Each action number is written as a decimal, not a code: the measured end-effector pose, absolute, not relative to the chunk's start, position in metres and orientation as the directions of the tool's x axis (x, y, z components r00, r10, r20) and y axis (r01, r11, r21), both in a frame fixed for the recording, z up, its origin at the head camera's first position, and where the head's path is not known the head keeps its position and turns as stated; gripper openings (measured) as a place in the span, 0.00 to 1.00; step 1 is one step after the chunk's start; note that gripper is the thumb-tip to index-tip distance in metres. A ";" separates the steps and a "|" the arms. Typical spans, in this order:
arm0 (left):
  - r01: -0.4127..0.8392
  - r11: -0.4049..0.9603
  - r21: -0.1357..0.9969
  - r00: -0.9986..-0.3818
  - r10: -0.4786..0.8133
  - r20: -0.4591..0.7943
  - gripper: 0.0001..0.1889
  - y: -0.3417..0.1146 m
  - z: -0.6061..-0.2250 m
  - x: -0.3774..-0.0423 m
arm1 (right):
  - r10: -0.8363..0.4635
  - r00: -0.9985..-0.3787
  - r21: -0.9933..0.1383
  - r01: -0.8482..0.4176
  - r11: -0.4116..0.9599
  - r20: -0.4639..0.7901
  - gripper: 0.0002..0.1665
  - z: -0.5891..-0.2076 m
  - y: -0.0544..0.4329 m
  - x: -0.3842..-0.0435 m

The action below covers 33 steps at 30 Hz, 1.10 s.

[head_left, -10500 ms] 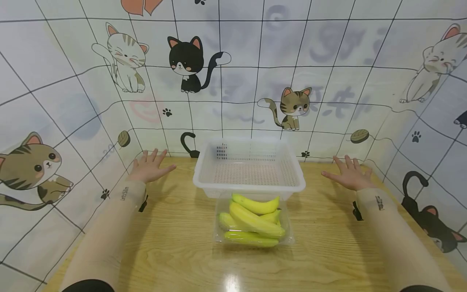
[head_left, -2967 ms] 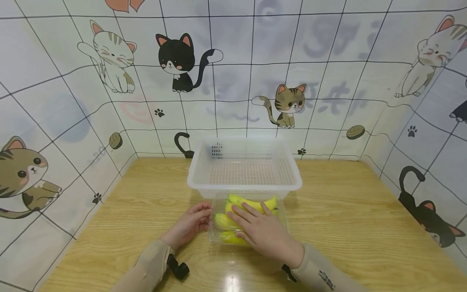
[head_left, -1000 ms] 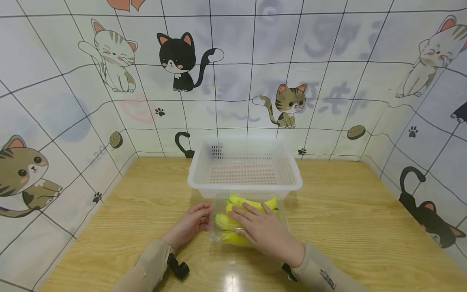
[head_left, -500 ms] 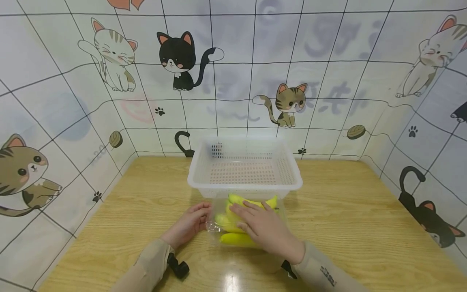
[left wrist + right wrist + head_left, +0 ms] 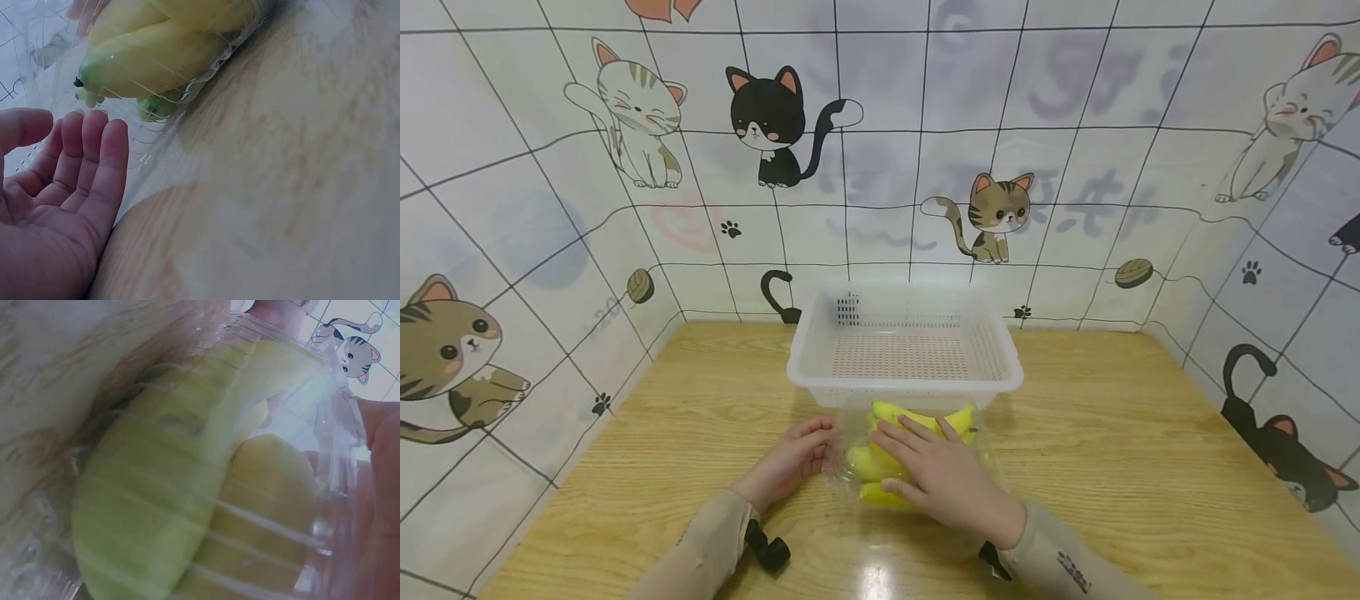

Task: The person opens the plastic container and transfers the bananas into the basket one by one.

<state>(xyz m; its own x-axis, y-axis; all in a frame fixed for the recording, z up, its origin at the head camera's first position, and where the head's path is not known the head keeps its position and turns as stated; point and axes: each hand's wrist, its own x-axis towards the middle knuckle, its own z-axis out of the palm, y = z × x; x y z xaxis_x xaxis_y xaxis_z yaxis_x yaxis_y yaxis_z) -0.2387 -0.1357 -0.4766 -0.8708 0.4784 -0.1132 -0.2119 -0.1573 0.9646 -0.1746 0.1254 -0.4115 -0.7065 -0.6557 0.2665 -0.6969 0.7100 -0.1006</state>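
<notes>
A clear plastic box (image 5: 842,487) holding several yellow bananas (image 5: 891,412) sits on the table in front of the white basket. My right hand (image 5: 951,479) lies across the top of the box with its fingers spread over the bananas. Beside the box's left end is my left hand (image 5: 790,462), palm towards it and fingers gently bent, gripping nothing. The left wrist view shows that hand (image 5: 69,200) close to the wall of the box; whether the fingertips touch it I cannot tell. Greenish bananas (image 5: 156,475) show through the ribbed plastic in the right wrist view.
Directly behind the box stands the white perforated basket (image 5: 902,385) with nothing in it. The wooden table (image 5: 1120,433) reaches back to a wall sheet (image 5: 880,183) printed with cats, which also borders both sides.
Both hands have come in from the far sides of the table to the box. Over the last second, the box and bananas have shifted slightly under my right hand; my left has stayed put.
</notes>
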 end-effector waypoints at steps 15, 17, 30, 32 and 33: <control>-0.201 -0.157 0.967 -0.864 0.493 -0.099 0.04 -0.135 -0.477 -0.238 | -0.695 -0.679 -0.141 -0.732 0.667 0.234 0.42 -0.400 0.133 -0.174; -0.201 -0.154 0.967 -0.865 0.492 -0.102 0.05 -0.135 -0.477 -0.238 | -0.699 -0.679 -0.158 -0.733 0.662 0.225 0.43 -0.397 0.135 -0.175; -0.199 -0.128 0.972 -0.867 0.486 -0.113 0.11 -0.136 -0.476 -0.237 | -0.707 -0.673 -0.168 -0.740 0.652 0.217 0.50 -0.382 0.151 -0.177; -0.193 -0.129 0.973 -0.865 0.490 -0.106 0.10 -0.135 -0.476 -0.237 | -0.708 -0.675 -0.176 -0.738 0.651 0.209 0.52 -0.379 0.152 -0.177; -0.189 -0.128 0.974 -0.866 0.489 -0.104 0.10 -0.135 -0.477 -0.237 | -0.707 -0.678 -0.182 -0.735 0.653 0.202 0.52 -0.379 0.152 -0.177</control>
